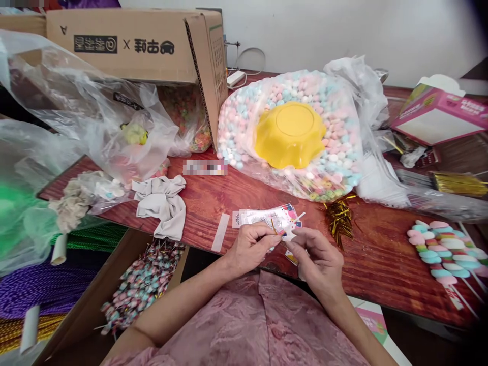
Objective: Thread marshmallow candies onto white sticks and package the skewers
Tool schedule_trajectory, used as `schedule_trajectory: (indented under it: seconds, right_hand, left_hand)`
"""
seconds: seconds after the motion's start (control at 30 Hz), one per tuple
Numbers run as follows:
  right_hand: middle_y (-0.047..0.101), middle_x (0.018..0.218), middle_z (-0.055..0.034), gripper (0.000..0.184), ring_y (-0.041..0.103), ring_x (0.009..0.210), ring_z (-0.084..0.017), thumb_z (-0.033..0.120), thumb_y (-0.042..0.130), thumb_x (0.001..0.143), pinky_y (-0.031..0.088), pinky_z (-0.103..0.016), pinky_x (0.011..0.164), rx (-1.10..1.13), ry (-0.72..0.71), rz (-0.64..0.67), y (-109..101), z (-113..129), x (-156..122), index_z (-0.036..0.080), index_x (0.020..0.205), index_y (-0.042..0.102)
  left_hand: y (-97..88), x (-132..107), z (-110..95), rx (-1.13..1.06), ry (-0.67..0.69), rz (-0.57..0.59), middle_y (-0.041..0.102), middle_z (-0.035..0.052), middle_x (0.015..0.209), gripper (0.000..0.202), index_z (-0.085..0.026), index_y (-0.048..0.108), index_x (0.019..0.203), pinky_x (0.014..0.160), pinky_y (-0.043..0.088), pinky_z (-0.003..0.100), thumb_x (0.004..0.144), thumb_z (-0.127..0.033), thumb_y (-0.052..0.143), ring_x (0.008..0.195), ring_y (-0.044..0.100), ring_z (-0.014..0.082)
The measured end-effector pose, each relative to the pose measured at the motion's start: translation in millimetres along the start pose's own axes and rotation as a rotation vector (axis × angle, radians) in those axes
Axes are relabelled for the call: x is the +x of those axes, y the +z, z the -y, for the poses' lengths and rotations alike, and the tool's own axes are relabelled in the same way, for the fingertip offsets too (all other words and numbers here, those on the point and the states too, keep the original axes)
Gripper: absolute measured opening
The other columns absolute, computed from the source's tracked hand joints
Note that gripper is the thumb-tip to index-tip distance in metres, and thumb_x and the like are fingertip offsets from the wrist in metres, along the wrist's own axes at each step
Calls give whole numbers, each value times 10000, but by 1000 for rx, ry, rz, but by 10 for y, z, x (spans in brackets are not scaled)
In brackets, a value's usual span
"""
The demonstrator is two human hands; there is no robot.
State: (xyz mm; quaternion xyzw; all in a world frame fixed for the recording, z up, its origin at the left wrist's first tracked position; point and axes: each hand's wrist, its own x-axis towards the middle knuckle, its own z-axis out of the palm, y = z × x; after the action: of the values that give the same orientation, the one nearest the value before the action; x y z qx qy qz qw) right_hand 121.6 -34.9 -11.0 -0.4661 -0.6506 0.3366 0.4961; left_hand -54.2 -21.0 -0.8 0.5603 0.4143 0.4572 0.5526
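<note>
My left hand (pixel 249 246) and my right hand (pixel 318 254) meet at the near edge of the red-brown table (pixel 213 198). Both pinch a small clear printed packet (pixel 267 217) with a white stick poking out and a thin gold twist tie at its neck. The fingers of both hands are closed on it. A bunch of gold twist ties (pixel 338 217) lies just right of the packet. A large clear bag of pastel candies (pixel 335 147) lies behind, with a yellow bowl (pixel 290 133) upside down on it.
Finished marshmallow skewers (pixel 444 251) lie at the right. A grey cloth (pixel 163 203) and plastic bags (pixel 87 122) lie left, under a tipped cardboard box (pixel 141 46). An open box of wrapped candy sticks (pixel 143 284) stands below the table at left. A pink carton (pixel 438 114) is far right.
</note>
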Motion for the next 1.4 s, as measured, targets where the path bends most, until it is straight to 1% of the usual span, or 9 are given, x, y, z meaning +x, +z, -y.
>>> schedule_trajectory:
  seconds: [0.13,0.4,0.5,0.6,0.73,0.83,0.93,1.13,1.4]
  right_hand:
    - [666,739,3,61,591,646,-116,245,689,837,471,-224,601,-18,96,27,40,25,-35,203,876,671]
    - [570,591,17,167,476,538,-94,312,693,812,378,-215,515,152,256,193,-1,-22,54,182,709,701]
    - [539,544,24,198,426,481,-79,357,728,778,332,-204,461,283,390,294,-29,-125,65,172,712,705]
    - [546,531,26,205,408,440,-78,369,733,759,315,-202,422,371,404,375,-44,-129,83,169,730,701]
    - [635,616,-3,134,563,532,-117,227,604,860,439,-226,513,104,-21,463,-92,111,118,178,766,687]
    - [706,758,-34,243,652,676,-142,76,501,869,500,-254,634,-190,-528,442,-153,311,131,197,950,696]
    - [729,838,-62,362,663,710,-159,60,461,881,513,-292,655,-275,-807,488,-202,417,163,195,1163,643]
    - [728,846,-85,331,634,719,-169,136,380,968,490,-316,633,-214,-956,680,-201,541,257,159,1183,630]
    - [686,808,-68,234,554,646,-150,116,391,951,407,-310,606,-537,-1039,683,-187,673,241,143,889,614]
  left_hand:
    - [12,-2,-6,4,73,-26,547,0,657,272,-139,637,652,665,391,247,885,-274,601,665,489,107]
    - [-23,-21,-79,118,140,31,506,-7,620,305,-133,598,584,621,361,243,875,-223,586,612,448,88]
    - [-32,-40,-84,47,51,63,527,-3,619,296,-130,606,572,586,366,228,836,-263,623,595,467,81]
    - [-30,-82,-59,-183,-243,122,531,-17,570,263,-131,630,597,462,339,200,747,-337,697,480,460,64]
    - [-55,-158,-21,-519,-594,234,587,-3,524,256,-117,659,626,337,326,176,596,-343,775,376,492,80]
    - [-107,-192,-12,-622,-695,399,646,33,537,251,-101,674,604,315,397,187,536,-311,793,368,543,109]
    - [-159,-198,-18,-641,-762,551,670,44,534,198,-104,699,618,288,404,194,519,-251,788,345,549,126]
    - [-187,-191,-118,-557,-825,786,673,28,521,143,-139,723,608,242,336,182,508,-207,800,334,540,135]
    - [-571,259,-214,-131,-475,1073,738,39,766,314,-185,781,843,532,503,256,619,-396,845,639,660,180]
